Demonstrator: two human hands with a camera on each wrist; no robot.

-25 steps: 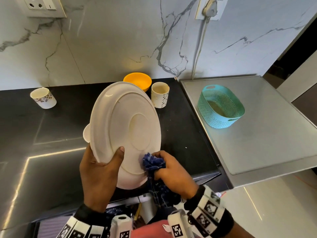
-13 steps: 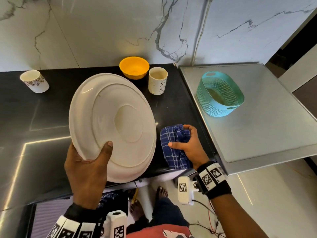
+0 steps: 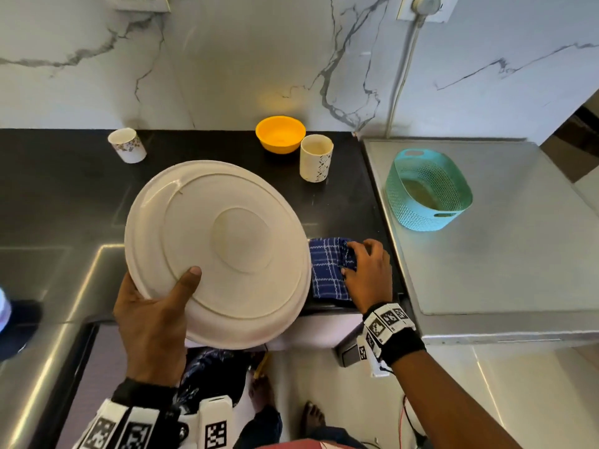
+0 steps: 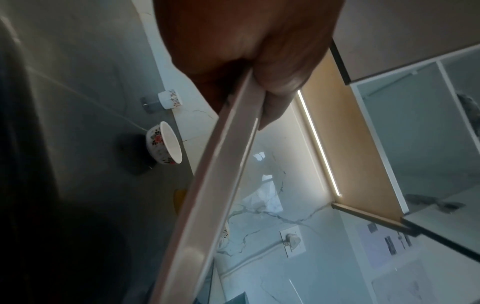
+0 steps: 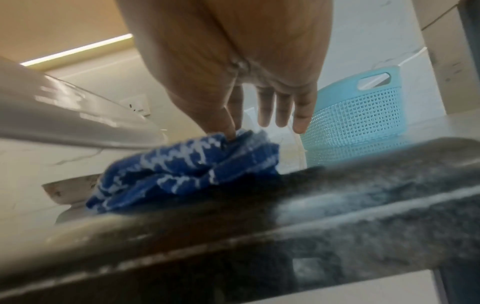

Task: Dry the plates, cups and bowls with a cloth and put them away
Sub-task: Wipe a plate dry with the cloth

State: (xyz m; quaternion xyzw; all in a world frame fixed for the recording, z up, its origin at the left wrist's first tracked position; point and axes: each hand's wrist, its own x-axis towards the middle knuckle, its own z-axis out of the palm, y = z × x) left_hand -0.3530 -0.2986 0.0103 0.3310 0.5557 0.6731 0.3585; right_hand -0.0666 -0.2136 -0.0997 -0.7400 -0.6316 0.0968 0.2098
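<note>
Filling the centre left of the head view, the white plate (image 3: 217, 251) is held tilted above the black countertop (image 3: 64, 196), its underside with the raised foot ring facing the camera. The left hand (image 3: 152, 322) grips its lower left rim, thumb pressed on the underside and fingers behind; the left wrist view shows the rim (image 4: 207, 185) edge-on, wedged between thumb and fingers. It looks rigid, smooth and probably slick if any damp remains, and fragile enough to chip on the stone, so a hold at the rim with fingers spread underneath seems the safest, with a second hand on the opposite edge when moving it.

Just right of the plate, the blue checked cloth (image 3: 330, 270) lies bunched on the countertop near its front edge. The right hand (image 3: 366, 270) rests over it: in the right wrist view the thumb and forefinger pinch a fold of the cloth (image 5: 187, 164) while the other fingers (image 5: 280, 109) hang straight and loose. Soft and limp, it can be gathered anywhere.

Further back stand a yellow bowl (image 3: 280, 134) and a tall patterned cup (image 3: 316, 157) close together, with a floral cup (image 3: 127, 145) well apart at upper left. At the right, a teal mesh basket (image 3: 428, 192) sits on a grey steel surface (image 3: 518, 270).
</note>
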